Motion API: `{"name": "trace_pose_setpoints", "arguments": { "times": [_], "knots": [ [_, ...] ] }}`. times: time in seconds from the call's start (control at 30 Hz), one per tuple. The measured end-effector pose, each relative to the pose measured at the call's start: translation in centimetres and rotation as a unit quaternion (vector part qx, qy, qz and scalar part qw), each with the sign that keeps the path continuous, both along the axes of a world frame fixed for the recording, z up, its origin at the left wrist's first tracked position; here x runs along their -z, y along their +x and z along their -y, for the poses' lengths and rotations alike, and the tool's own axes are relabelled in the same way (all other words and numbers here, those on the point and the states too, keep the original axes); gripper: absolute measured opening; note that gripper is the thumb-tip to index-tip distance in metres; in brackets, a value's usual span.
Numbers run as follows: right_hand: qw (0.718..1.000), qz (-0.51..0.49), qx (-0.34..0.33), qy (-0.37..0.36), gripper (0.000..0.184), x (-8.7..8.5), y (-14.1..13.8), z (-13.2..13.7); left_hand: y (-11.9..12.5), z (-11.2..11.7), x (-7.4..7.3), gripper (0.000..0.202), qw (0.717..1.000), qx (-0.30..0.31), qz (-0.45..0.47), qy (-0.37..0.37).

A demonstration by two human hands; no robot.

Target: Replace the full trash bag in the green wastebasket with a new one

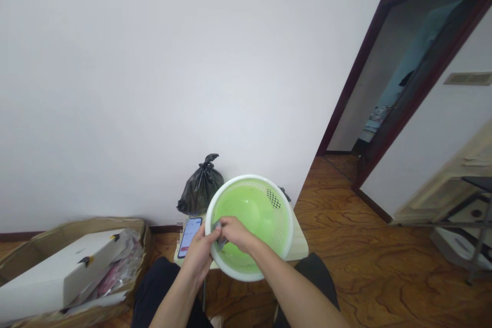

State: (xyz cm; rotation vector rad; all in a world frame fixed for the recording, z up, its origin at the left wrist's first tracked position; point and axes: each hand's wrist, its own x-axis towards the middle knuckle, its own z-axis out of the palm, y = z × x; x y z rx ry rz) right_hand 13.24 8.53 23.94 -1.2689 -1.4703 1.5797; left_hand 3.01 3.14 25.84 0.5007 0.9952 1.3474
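Observation:
A round green basket (pixel 265 200) with a white perforated rim is tilted toward me over a small pale table (pixel 299 246). My left hand (pixel 200 255) grips the basket's near left rim. My right hand (pixel 235 231) reaches inside the basket, fingers closed on a small grey cloth or pad (pixel 219 233) pressed against the inner wall. A phone (pixel 189 236) with a lit screen lies on the table just left of the basket.
A tied black rubbish bag (pixel 200 187) sits behind the basket against the white wall. A cardboard box (pixel 73 266) holding a white carton stands on the floor at left. An open doorway (pixel 388 113) and a metal-legged stand (pixel 476 225) are at right. The floor is wood.

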Motion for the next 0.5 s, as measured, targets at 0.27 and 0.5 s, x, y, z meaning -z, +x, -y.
{"name": "trace_pose_setpoints", "arguments": {
  "times": [0.27,0.5],
  "knots": [
    [0.952,0.214,-0.193,0.101,0.011,-1.9,3.4,2.8,-0.1,0.2,-0.1,0.047,1.000,-0.007,0.000,-0.009],
    [0.849,0.423,-0.230,0.219,0.014,-2.2,7.6,4.6,-0.1,0.0,0.1,0.046,1.000,-0.004,-0.006,-0.015]
  ]
}}
